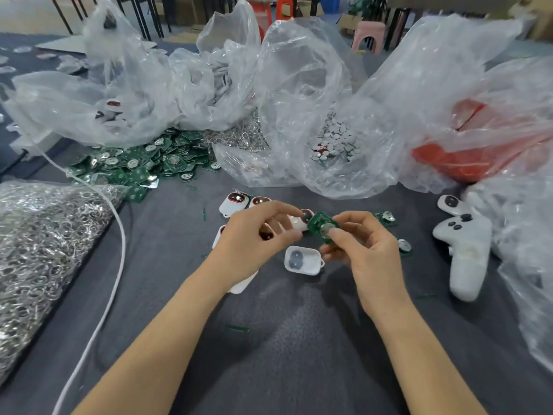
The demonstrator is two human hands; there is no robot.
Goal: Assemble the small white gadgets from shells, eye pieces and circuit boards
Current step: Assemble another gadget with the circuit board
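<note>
1. Lying hollow side up on the grey cloth [269,339]: open white shell [303,260], long axis left to right, small loop lug at its right end.
2. Green circuit board [318,224], just beyond the shell and raised off the cloth. It is tilted, with its long axis running from upper left to lower right and the round metal cell face toward the camera. Its print is too blurred to read.
3. Right hand [368,253], right of the shell: thumb and curled fingers pinch the board's lower right end.
4. Left hand [260,235], left of the shell: fingers curled, tips near a white gadget [297,224] with a dark eye piece [305,216]. Whether it grips anything cannot be told.
5. Two further gadgets [236,202], eye pieces up, beyond the shell to the left.
6. Heap of green boards [134,166], far beyond the shell, leftward.
7. Bag of metal rings [36,250], far left of the shell.
8. White game controller [465,250], well right of the shell.
9. Clear plastic bags [299,100], well beyond the shell.
</note>
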